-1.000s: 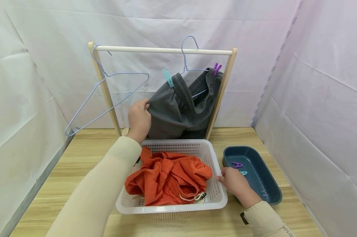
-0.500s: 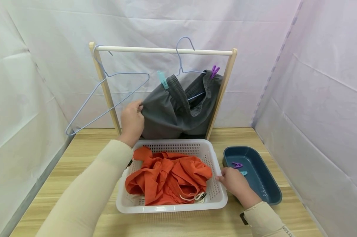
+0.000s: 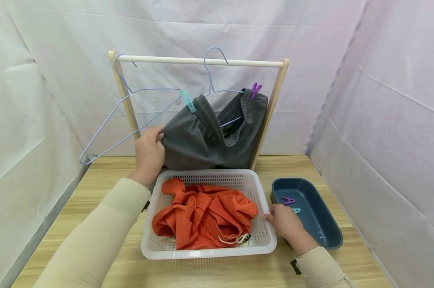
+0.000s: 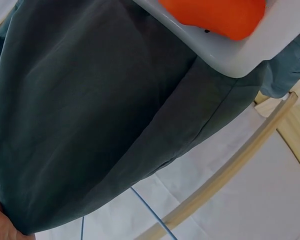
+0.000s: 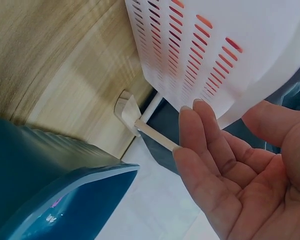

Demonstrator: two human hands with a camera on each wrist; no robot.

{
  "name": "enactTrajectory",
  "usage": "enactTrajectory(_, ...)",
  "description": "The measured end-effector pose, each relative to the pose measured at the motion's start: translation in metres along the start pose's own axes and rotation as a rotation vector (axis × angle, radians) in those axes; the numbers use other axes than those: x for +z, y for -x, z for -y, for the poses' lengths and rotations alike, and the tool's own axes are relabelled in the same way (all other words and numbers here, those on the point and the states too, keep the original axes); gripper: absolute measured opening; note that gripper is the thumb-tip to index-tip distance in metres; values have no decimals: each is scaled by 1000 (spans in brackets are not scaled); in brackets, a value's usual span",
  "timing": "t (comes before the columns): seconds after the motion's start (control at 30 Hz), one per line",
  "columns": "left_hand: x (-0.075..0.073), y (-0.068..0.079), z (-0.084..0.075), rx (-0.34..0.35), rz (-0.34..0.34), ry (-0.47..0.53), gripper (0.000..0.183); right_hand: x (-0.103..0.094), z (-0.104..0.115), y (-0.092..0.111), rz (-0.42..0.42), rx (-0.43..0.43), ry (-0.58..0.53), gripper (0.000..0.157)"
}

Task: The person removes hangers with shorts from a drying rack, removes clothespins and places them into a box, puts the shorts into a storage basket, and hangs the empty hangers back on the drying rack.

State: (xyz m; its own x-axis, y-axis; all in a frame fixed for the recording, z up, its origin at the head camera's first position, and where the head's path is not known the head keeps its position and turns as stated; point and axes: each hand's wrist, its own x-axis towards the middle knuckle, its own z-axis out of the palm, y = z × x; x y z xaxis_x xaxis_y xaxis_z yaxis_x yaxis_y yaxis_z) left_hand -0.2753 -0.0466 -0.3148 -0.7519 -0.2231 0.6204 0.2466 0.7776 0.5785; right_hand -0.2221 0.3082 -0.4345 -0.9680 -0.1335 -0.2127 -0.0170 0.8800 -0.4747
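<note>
Dark grey elastic-waist pants [image 3: 188, 144] hang from a blue wire hanger [image 3: 210, 76] on the rack. A light blue clothespin [image 3: 187, 101] and a purple clothespin [image 3: 255, 91] sit at their waistband. My left hand [image 3: 150, 154] pinches the fabric at the left side of the pants; its fingers [image 4: 5, 225] show at the corner of the left wrist view. My right hand [image 3: 287, 224] grips the right rim of a white plastic basket [image 3: 209, 253], thumb over the edge and fingers [image 5: 205, 125] against the outer wall. Crumpled orange clothing [image 3: 206, 216] with a white drawstring lies inside the basket.
A second blue wire hanger [image 3: 103, 125] hangs bare at the left end of the wooden rack's white rod [image 3: 166, 60]. Right of the basket stands a dark blue tray [image 3: 315, 204] holding a purple clothespin [image 3: 288, 200] and a light blue one. White sheets surround the wooden table [image 3: 105, 188].
My left hand has drawn the pants to the left and slightly down; their hanger and both clothespins have shifted left with them. My right hand and the basket have stayed in place.
</note>
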Motion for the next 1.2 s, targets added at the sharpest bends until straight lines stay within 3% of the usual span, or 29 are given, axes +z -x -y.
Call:
enactTrajectory(0.2, 2, 1, 2, -9, -1, -19, 27, -5, -10, -13, 1, -1, -25, 21)
enactTrajectory(0.7, -20, 15, 16, 46, -117, -39, 20, -5, -10, -13, -9, 7, -30, 21)
enactTrajectory(0.8, -27, 18, 6, 69, -139, -56, 16, -7, -16, -16, 10, -9, -48, 22)
enactTrajectory(1.2, -39, 25, 10, 133, -209, -49, 11, -7, -17, -17, 5, -27, -43, 23)
